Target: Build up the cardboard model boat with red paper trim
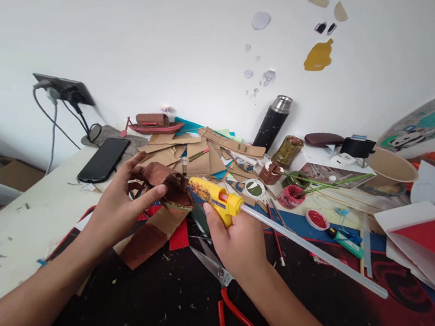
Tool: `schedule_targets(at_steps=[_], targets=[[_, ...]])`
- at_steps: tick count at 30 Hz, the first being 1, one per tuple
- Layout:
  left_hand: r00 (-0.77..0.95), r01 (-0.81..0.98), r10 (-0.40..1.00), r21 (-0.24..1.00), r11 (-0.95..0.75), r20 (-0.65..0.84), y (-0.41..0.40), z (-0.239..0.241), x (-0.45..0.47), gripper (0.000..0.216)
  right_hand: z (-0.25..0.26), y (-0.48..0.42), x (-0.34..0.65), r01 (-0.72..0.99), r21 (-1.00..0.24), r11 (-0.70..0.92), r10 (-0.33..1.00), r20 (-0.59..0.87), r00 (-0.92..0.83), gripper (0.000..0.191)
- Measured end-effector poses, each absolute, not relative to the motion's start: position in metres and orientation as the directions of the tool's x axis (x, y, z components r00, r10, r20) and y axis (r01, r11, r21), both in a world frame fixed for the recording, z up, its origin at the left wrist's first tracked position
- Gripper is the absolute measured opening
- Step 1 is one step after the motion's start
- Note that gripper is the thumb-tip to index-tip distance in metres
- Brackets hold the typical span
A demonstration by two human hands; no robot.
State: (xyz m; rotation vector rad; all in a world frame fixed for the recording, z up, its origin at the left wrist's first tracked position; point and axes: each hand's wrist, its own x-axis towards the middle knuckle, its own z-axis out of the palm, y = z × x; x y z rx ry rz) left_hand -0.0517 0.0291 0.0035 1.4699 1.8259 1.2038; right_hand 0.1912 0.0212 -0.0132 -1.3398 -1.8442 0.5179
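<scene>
My left hand (123, 201) pinches a small brown painted cardboard piece (171, 185) between thumb and fingers, above the dark mat. My right hand (237, 239) is wrapped round the grip of a yellow glue gun (217, 199). Its nozzle points left and touches the brown piece. A long clear glue stick (317, 252) juts from the gun's back toward the right. A brown cardboard strip (151, 237) lies under the hands next to red corrugated paper (180, 236).
Red-handled scissors (225, 291) lie on the black mat below my right hand. A phone (103, 159) lies at left near a wall socket. Cardboard scraps (202, 156), paint jars (291, 196), a black flask (272, 122) and a paper bowl (391, 166) crowd the back.
</scene>
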Motion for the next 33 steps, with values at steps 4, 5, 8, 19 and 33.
schedule_targets(at_steps=[4, 5, 8, 19, 33], targets=[[-0.284, 0.492, 0.949, 0.87, 0.019, 0.14, 0.0295, 0.0019, -0.0531, 0.094, -0.0134, 0.0218, 0.191, 0.597, -0.716, 0.363, 0.926, 0.351, -0.141, 0.041], [-0.288, 0.489, 0.948, 0.872, 0.025, 0.134, 0.0297, 0.0014, -0.0534, 0.095, -0.0133, 0.0218, 0.1909, 0.595, -0.717, 0.363, 0.926, 0.351, -0.141, 0.04], [-0.299, 0.473, 0.947, 0.88, 0.036, 0.122, 0.0299, 0.0007, -0.0538, 0.099, -0.0123, 0.0217, 0.1904, 0.597, -0.715, 0.363, 0.925, 0.354, -0.139, 0.04], [-0.305, 0.473, 0.945, 0.88, 0.043, 0.119, 0.0295, 0.0019, -0.0532, 0.1, -0.0136, 0.0221, 0.1913, 0.613, -0.707, 0.352, 0.927, 0.352, -0.127, 0.042], [-0.314, 0.467, 0.94, 0.884, 0.033, 0.131, 0.0289, 0.0017, -0.0551, 0.107, -0.015, 0.0228, 0.1919, 0.602, -0.721, 0.344, 0.934, 0.331, -0.137, 0.042]])
